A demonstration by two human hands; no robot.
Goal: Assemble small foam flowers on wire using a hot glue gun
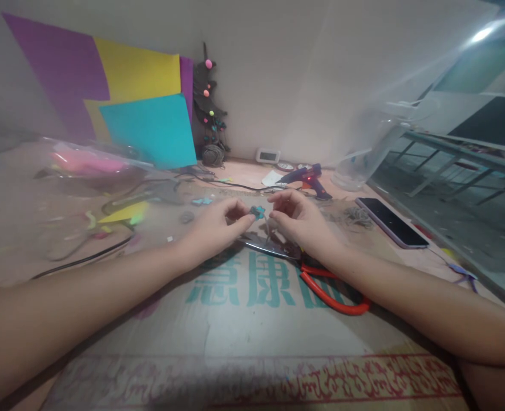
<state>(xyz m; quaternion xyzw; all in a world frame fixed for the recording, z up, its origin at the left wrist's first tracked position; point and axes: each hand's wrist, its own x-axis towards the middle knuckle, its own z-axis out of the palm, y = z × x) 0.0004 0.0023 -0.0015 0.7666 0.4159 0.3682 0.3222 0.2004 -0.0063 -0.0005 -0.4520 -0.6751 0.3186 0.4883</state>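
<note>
My left hand [218,226] pinches a small teal flower [258,212] between thumb and fingertips, above the middle of the cardboard sheet [243,331]. A thin greyish strand [267,228] hangs down beside the flower; where it is attached is too blurred to tell. Just to the right, my right hand [306,225] is held with its thumb and curved fingers apart, and nothing shows between them. Beneath both hands lies a pair of scissors with orange-red handles [335,299], its blades pointing left. Another small teal cutout [201,201] rests on the cardboard behind my left hand.
A dark glue gun [306,177] with a red light lies behind my hands. A phone [391,222] and a tangle of grey cord [355,216] are at right. Coloured sheets [149,131] and a decorated small tree [211,108] lean against the wall. Scraps [126,213] and a black cable [85,260] lie left.
</note>
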